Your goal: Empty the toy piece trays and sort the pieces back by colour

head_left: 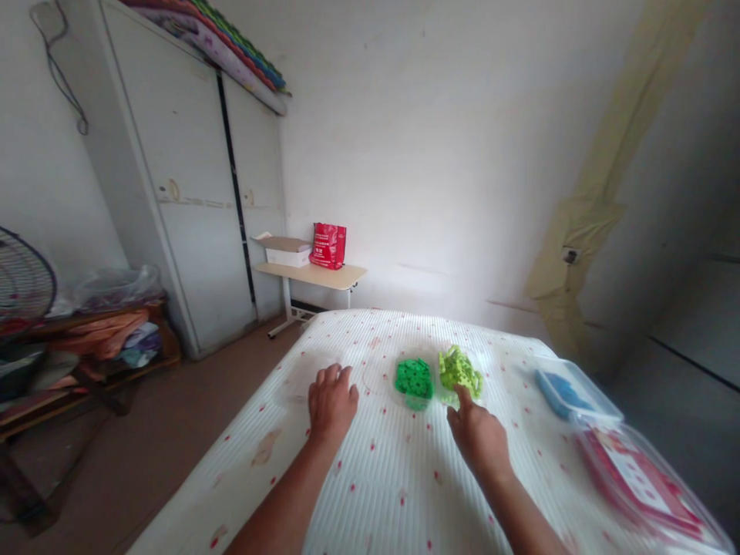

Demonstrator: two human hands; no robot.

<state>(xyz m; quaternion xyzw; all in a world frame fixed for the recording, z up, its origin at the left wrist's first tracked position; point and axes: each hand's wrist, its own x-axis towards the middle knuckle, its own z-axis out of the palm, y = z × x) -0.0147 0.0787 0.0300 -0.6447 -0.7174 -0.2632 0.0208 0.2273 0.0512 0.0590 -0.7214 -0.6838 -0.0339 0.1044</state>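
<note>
Flanking the green pieces (414, 378): left hand (332, 402) loosely curled, right hand (479, 435) partly hiding lime pieces (456, 368); neither grip discernible.

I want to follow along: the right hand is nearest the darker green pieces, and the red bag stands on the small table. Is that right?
Not quite: the head view shows the right hand nearest the light yellow-green pieces, not the darker green pieces. The red bag does stand on the small table.
</note>
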